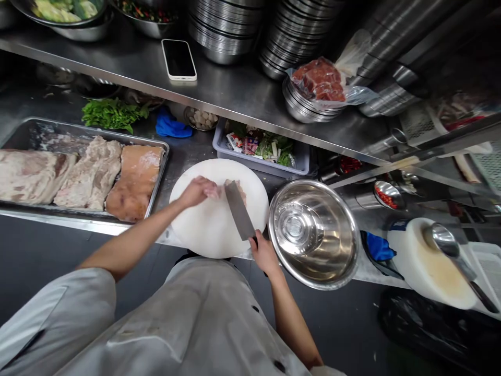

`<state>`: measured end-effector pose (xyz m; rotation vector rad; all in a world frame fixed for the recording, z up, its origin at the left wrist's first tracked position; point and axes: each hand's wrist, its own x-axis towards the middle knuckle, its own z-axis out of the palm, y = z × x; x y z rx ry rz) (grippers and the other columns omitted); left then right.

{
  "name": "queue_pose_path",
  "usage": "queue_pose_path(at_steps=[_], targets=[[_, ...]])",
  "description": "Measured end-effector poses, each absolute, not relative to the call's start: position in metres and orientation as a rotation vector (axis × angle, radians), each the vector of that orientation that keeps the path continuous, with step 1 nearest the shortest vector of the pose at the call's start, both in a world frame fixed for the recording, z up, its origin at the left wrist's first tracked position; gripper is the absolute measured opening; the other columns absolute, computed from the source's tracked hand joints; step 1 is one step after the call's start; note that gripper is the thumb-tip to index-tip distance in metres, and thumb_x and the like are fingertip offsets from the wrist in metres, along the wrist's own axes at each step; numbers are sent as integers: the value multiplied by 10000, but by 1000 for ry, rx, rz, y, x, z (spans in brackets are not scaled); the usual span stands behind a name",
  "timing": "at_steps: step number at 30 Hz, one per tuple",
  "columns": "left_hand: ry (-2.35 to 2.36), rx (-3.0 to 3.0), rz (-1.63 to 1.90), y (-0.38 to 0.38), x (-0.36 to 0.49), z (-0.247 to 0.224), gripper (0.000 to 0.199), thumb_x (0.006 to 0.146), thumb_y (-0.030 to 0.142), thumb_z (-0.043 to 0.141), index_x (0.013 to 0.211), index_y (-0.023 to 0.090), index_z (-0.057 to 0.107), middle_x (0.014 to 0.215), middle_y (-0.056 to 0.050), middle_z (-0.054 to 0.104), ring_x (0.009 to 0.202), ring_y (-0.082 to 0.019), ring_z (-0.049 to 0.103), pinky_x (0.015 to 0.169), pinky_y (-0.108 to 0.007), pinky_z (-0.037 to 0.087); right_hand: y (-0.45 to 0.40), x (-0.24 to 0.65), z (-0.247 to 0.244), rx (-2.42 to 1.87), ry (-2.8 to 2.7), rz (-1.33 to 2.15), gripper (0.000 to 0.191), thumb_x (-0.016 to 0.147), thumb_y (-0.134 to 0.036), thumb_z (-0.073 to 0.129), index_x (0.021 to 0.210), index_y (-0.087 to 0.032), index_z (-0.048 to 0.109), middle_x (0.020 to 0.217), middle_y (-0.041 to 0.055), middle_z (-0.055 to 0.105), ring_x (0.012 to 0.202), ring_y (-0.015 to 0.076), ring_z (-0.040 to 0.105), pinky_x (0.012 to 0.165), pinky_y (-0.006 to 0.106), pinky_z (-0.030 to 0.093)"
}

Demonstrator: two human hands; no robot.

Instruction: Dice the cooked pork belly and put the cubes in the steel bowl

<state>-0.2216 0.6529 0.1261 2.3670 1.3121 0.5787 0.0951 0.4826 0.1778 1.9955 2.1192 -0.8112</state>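
My right hand (266, 255) is wrapped round the handle of a cleaver (239, 211), whose broad blade slants up and left over a round white cutting board (207, 230). Pale sliced meat (242, 193) lies on the board, partly hidden behind the blade tip. My left hand (197, 191) is above the board's left side, a little apart from the blade. Its fingers are closed and somewhat blurred, with a small pale pink piece of meat (212, 191) at the tips. A large steel bowl (340, 230) stands just right of the board.
On the left, a metal tray (164, 156) holds several large slabs of meat (135, 180). Behind the board are a grey plastic bin (262, 163) and a blue cloth (172, 124). An overhead shelf (235, 89) carries a phone (179, 60), stacked bowls and bagged meat (321, 81).
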Motion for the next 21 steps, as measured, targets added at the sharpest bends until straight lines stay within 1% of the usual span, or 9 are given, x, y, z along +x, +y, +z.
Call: queue_pose_path(at_steps=[2, 4, 7, 9, 11, 13, 14, 17, 21], targets=[[1397, 2370, 537, 607, -208, 109, 440, 798, 101, 535, 1184, 240, 694, 1213, -80, 698, 1123, -253, 578, 940, -422, 435, 474, 95, 181, 1926, 2119, -825, 325, 1065, -276, 409, 1344, -134, 494, 925, 101, 747, 842, 239, 708, 661, 266, 381], [1403, 2396, 493, 570, -203, 95, 554, 765, 70, 522, 1272, 250, 655, 1330, -96, 639, 1232, -280, 533, 982, -463, 421, 467, 94, 185, 1839, 2122, -848, 322, 1067, -252, 402, 1354, -126, 472, 904, 99, 741, 823, 236, 707, 662, 271, 380], [1386, 2383, 581, 535, -212, 88, 662, 704, 53, 515, 1340, 221, 594, 1370, -106, 594, 1316, -285, 483, 1064, -490, 397, 463, 92, 196, 1766, 2123, -818, 313, 1072, -236, 384, 1355, -116, 448, 913, 110, 736, 828, 240, 709, 665, 282, 389], [1524, 2303, 726, 522, -217, 89, 590, 720, 82, 524, 1290, 206, 611, 1298, -115, 604, 1273, -293, 497, 1056, -499, 415, 462, 90, 208, 1714, 2138, -793, 288, 1076, -235, 367, 1325, -119, 456, 902, 110, 734, 825, 244, 713, 650, 285, 391], [1650, 2254, 789, 516, -213, 89, 415, 793, 144, 540, 1187, 208, 653, 1199, -122, 617, 1195, -298, 520, 1016, -506, 443, 461, 87, 222, 1625, 2175, -774, 262, 1078, -236, 362, 1295, -134, 468, 899, 106, 737, 827, 248, 721, 635, 283, 395], [1691, 2277, 731, 513, -202, 87, 270, 864, 220, 556, 1105, 208, 677, 1140, -129, 626, 1142, -304, 533, 972, -504, 461, 463, 82, 236, 1515, 2212, -733, 252, 1076, -236, 370, 1294, -153, 465, 915, 105, 741, 835, 251, 730, 633, 279, 405], [1696, 2295, 687, 512, -195, 85, 236, 885, 250, 562, 1084, 205, 682, 1129, -135, 629, 1125, -306, 539, 950, -498, 468, 466, 77, 242, 1465, 2217, -702, 254, 1075, -236, 370, 1300, -160, 460, 920, 108, 742, 837, 255, 734, 635, 278, 412], [1718, 2313, 609, 511, -180, 79, 215, 914, 286, 567, 1070, 197, 686, 1128, -139, 637, 1083, -297, 557, 911, -474, 478, 488, 56, 248, 1351, 2212, -653, 264, 1072, -233, 362, 1314, -164, 441, 926, 121, 743, 860, 270, 740, 660, 285, 443], [1722, 2316, 596, 511, -177, 78, 194, 920, 290, 573, 1052, 214, 692, 1073, -115, 647, 1065, -282, 573, 905, -450, 480, 519, 33, 239, 1329, 2255, -682, 266, 1075, -248, 344, 1315, -164, 420, 1018, 150, 737, 941, 279, 732, 719, 305, 474]])
